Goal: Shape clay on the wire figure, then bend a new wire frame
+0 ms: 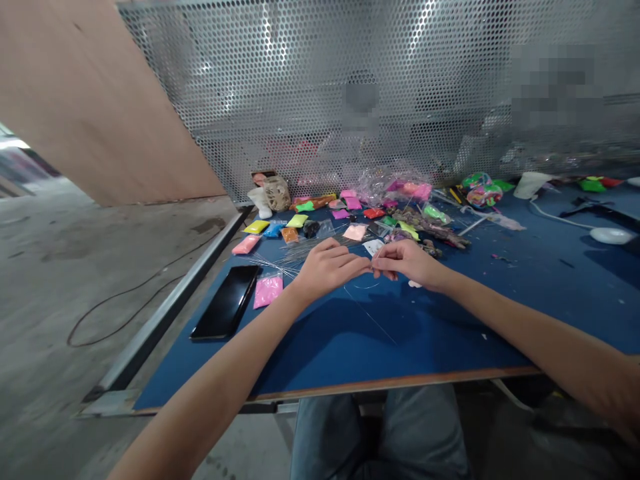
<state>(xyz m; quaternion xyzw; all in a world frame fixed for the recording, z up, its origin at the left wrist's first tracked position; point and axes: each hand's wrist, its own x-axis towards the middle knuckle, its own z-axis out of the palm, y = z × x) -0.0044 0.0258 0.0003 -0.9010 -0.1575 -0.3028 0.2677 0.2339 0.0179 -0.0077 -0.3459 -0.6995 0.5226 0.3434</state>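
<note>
My left hand (334, 268) and my right hand (407, 264) meet fingertip to fingertip just above the blue tabletop. Both are closed in a pinch on what looks like a thin wire; the part between the fingers is mostly hidden. Below them a fine, pale wire (371, 315) curves and runs toward the table's front edge. Behind my left hand lies a loose bundle of thin metal wires (305, 251). A small pale pink piece (415, 284) rests under my right wrist, and a white slip (373, 247) lies just beyond the fingertips.
At the left lie a black phone (226, 302) and a pink clay packet (269, 291). Several coloured packets, such as a yellow one (256, 227), spread along the back before a perforated metal screen (320, 87). A white cup (531, 185) and a white mouse-shaped object (612, 235) are right.
</note>
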